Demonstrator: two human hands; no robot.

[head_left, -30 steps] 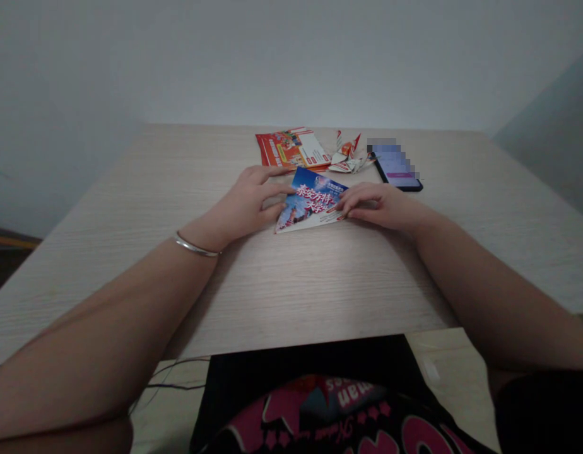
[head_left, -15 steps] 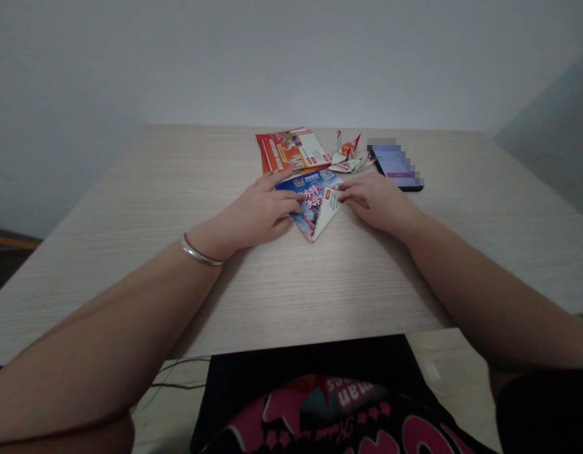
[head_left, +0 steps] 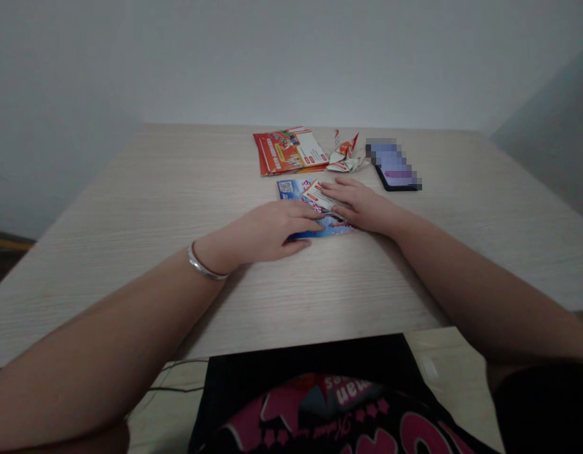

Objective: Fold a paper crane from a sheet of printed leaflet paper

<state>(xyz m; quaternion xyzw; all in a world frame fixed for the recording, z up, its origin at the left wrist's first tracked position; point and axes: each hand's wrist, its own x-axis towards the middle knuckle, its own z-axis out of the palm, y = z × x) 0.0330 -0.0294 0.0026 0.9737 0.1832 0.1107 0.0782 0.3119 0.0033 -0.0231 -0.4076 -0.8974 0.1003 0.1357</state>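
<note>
A blue printed paper leaflet (head_left: 298,187) lies on the table in front of me, with a white corner folded over its top. My left hand (head_left: 282,228) rests on its left and near part, fingers stretched out across the sheet. On the folded white flap and the right side lies my right hand (head_left: 358,203), palm down with its fingers extended. Neither hand grips the paper. Both hands cover parts of the leaflet, so its full outline is hidden.
Beyond the leaflet sits a stack of orange and red leaflets (head_left: 291,151). Right of it stands a folded paper figure (head_left: 346,154). A phone (head_left: 394,167) with a lit screen lies farther right on the pale wooden table (head_left: 178,170). A wall rises behind.
The blue leaflet has been turned, so its QR code moved from the upper right to the upper left. Both hands now lie flatter on it, and the left hand has shifted nearer and right.
</note>
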